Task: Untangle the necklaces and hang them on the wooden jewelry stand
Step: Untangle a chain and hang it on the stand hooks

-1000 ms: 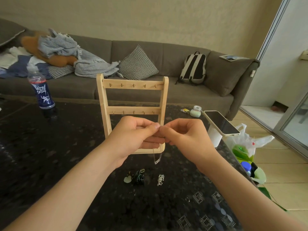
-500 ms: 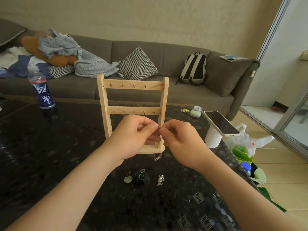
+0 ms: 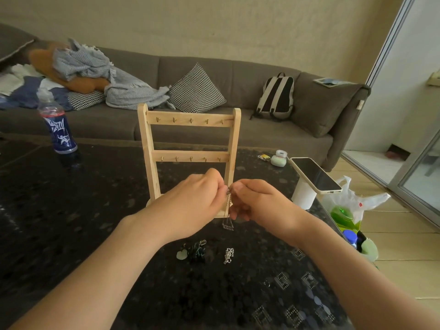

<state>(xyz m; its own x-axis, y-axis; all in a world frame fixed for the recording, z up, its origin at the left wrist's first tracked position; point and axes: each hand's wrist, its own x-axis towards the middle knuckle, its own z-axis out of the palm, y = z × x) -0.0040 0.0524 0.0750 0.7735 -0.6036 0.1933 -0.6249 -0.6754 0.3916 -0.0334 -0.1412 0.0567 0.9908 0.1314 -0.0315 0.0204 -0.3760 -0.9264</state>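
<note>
Dark speckled table before a grey sofa, a blue-labelled bottle standing at far left. The person's left hand reaches in from the lower left, wrist level, thumb and forefinger pressed together on the top of a thin silver necklace. Behind the hands stands the wooden stand, both rows of hooks bare. The necklace hangs between the two hands, its small pendant dangling below them. Nearer the person, a dark green bundle and a small silver heap lie on the table. Over the past second the hands have barely shifted. The right hand has turned, its lower fingers now curled onto the chain further down while thumb and forefinger pinch the top. Untangling appears to be in hand, with hanging not begun. A phone sits propped at right.
</note>
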